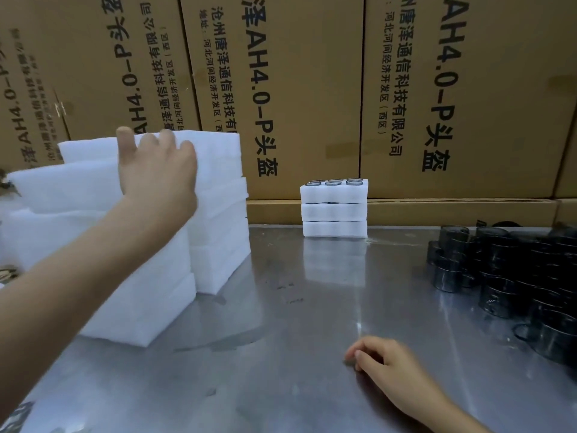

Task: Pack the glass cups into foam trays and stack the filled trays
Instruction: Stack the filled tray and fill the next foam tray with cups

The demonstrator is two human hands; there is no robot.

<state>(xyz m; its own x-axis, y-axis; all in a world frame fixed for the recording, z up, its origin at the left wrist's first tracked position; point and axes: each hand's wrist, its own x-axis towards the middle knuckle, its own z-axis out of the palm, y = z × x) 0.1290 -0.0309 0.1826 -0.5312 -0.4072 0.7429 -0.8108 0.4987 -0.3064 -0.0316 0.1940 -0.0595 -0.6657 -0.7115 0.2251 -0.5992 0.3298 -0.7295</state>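
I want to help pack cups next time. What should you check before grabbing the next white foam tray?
1. Left hand on the empty foam stack: ok, fingers over its top edge.
2. One tray separated from the stack: cannot tell.
3. Right hand free: ok, resting on the metal table, holding nothing.
4. Space to set a tray down: ok, bare table ahead.
5. Glass cups near: ok, piled at right.
6. Filled stack tidy: ok, three trays aligned.

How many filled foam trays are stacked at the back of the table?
3, in one stack against the cardboard boxes: bottom tray on the table, middle tray on it, top tray showing cup rims. No others are visible.
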